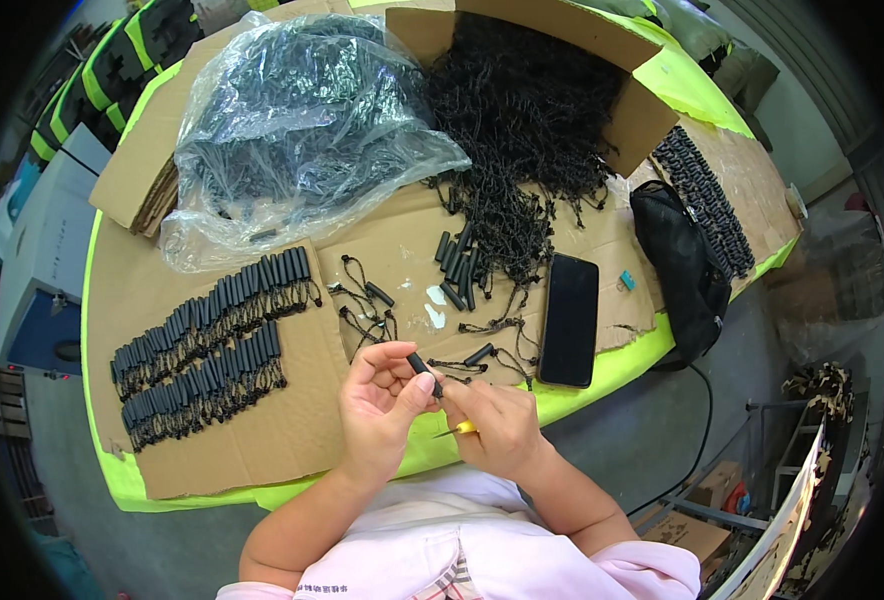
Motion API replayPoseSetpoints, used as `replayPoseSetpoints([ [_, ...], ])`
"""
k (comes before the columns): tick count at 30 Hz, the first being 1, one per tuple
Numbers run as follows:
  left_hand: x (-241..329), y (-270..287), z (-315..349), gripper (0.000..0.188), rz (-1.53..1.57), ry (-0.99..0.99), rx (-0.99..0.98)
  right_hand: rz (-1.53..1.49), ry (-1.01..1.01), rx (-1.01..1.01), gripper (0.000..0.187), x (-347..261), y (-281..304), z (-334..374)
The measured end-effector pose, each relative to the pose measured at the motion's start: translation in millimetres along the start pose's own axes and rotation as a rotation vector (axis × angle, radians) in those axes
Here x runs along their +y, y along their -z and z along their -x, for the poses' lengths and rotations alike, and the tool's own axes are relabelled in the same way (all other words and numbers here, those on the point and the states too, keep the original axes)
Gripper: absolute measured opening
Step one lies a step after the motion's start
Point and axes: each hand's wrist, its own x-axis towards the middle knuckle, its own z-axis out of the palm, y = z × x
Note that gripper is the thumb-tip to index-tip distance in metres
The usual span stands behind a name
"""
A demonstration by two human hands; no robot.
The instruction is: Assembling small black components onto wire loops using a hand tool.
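Between its thumb and fingers, my left hand [388, 400] pinches a short black tube [422, 371], tilted with its lower end toward my right hand. My right hand [497, 420] is closed beside that end, fingertips at the tube. A small tool with a yellow handle [466, 427] and thin metal tip sits in its grip; the tool's exact kind is not clear. Just beyond the hands lie loose black knotted cords [510, 362], one with a tube [480, 353] by it. More loose tubes [459, 262] form a small pile farther off.
Finished-looking tubes with cord loops [227, 305] lie in two rows on cardboard [252, 450] at left. Behind are a clear plastic bag [307, 120] and a box spilling black cords [522, 100]. A phone [569, 320] and black pouch [677, 270] lie at right.
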Motion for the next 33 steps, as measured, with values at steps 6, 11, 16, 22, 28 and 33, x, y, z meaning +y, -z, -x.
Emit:
replayPoseSetpoints([
  [6, -7.1, 8.1, 0.3, 0.029, -0.107, -0.094, -0.126, -0.622, -0.430, -0.057, 0.018, 1.7, -7.0, 11.0],
  [11, -1.3, 11.4, -8.4, 0.029, 0.092, 0.095, -0.030, -0.413, -0.392, -0.069, 0.027, -8.7, 4.0, -3.6],
  [16, 4.4, 13.2, -10.8, 0.029, 0.273, 0.240, 0.057, -0.096, -0.116, 0.002, 0.038, 0.1, -2.5, 5.8],
  [22, -5.9, 10.7, -4.5, 0.028, 0.098, 0.014, 0.075, 0.065, -0.103, 0.005, 0.038, -8.8, -7.0, 4.6],
  [28, -7.6, 11.9, -3.7, 0.026, -0.137, -0.182, 0.106, 0.027, -0.170, -0.008, 0.034, -13.1, -7.7, 0.1],
  [33, 41.4, 69.8, -30.2, 0.021, -0.895, -0.278, 0.186, -0.022, -0.289, -0.122, 0.023, 11.8, 14.8, 13.3],
])
